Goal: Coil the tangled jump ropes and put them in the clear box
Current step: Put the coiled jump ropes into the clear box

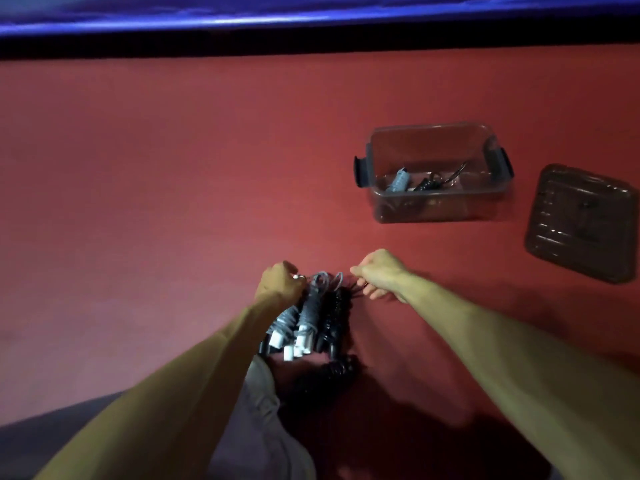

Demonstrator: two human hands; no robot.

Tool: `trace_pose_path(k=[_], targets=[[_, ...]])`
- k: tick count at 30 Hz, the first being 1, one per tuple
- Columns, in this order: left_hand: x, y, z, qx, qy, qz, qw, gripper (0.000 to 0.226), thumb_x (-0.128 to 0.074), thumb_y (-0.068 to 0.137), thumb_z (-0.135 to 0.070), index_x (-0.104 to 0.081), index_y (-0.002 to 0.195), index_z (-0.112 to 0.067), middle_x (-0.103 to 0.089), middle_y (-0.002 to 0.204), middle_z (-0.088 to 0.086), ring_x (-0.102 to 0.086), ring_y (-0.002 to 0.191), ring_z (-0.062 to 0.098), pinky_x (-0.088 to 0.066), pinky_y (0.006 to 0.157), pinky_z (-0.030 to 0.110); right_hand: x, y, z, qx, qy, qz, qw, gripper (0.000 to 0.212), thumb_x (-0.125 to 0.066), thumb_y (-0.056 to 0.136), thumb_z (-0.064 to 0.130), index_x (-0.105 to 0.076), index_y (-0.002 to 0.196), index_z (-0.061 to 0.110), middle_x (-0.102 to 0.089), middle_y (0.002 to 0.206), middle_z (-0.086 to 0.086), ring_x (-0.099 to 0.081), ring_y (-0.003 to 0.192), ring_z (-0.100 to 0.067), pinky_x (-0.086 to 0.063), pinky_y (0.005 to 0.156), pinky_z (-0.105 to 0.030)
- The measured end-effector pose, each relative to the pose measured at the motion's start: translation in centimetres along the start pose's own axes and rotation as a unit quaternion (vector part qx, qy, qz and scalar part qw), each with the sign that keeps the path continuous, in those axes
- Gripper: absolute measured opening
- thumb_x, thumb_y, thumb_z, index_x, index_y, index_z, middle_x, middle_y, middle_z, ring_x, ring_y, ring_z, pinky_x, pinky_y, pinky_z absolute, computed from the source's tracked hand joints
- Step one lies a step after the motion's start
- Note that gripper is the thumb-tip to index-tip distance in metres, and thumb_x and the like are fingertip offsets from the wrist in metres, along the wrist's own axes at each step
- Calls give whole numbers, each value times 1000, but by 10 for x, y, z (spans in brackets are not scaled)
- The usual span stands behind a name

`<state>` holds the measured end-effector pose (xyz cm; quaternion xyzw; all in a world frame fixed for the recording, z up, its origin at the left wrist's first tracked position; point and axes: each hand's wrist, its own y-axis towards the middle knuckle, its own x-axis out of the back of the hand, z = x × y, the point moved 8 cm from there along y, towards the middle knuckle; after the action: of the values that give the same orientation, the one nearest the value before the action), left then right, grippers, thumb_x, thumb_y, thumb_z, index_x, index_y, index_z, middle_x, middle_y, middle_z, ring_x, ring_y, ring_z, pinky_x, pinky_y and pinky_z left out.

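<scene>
On the red floor [173, 174], left hand [278, 280] and right hand [377, 273] — fingers clamped on the tangled jump ropes [318, 317] — with one rope already in the clear box [433, 202].

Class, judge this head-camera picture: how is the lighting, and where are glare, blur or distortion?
Head view: dim light on the red floor; glare streaks the blue pad, whose edge the wide lens slightly bows; left hand, right hand and jump ropes look blurred.
</scene>
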<state>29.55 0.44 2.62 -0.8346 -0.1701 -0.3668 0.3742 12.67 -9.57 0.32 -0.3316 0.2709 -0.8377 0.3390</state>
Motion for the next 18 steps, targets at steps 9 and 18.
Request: trace_pose_path(k=[9,18], targets=[[-48,26,79,34,22,2,999,61,-77,70,-39,-58,118,-7,-61,113,18,-59,107,35,-51,94,44,-80,6,-43,-61,-139,23,988,34,-57,93,40,-56,77,10,-60,92,-5,-61,88,-24,-47,74,-29],[-34,21,71,46,39,1,998,40,-69,82,-16,-60,119,-6,-67,115,18,-62,107,34,-46,81,31,-94,23,-65,-88,-1,-42,995,82,-73,83,31,-25,140,-2,-47,138,-18,-51,124,-31,-46,101,-40]])
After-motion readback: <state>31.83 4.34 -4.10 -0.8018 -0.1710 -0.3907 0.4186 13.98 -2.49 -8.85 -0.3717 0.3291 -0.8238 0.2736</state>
